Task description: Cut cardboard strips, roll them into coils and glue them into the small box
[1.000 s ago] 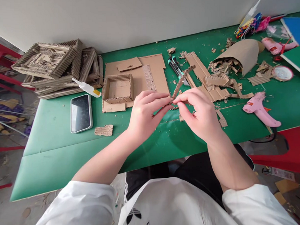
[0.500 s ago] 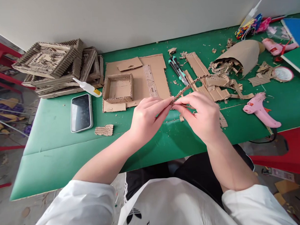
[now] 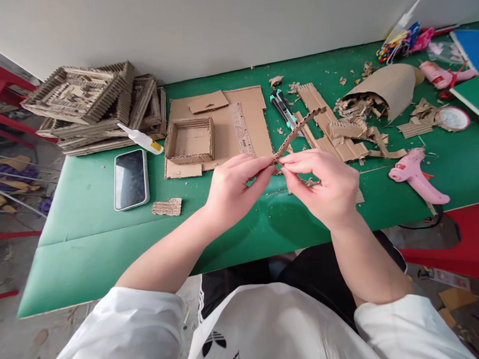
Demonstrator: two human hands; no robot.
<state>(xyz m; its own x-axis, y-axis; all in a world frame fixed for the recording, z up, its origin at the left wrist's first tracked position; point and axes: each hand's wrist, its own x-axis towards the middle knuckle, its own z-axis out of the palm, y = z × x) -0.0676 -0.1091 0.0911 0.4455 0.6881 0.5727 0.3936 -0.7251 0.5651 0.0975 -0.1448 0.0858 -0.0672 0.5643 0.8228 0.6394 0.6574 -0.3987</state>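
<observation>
Above the near edge of the green desk, the left hand and right hand pinch one end of a narrow brown corrugated cardboard strip between closed fingertips. Its free end, drooping flat half a second ago, has swung up again toward the teal utility knife, so the strip is being flexed. The pink glue gun lies untouched near the right edge.

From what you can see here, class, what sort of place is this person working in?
Probably a craft workspace for cardboard models: a green table bears stacked corrugated cardboard frames, a pink hot glue gun and a utility knife.
</observation>
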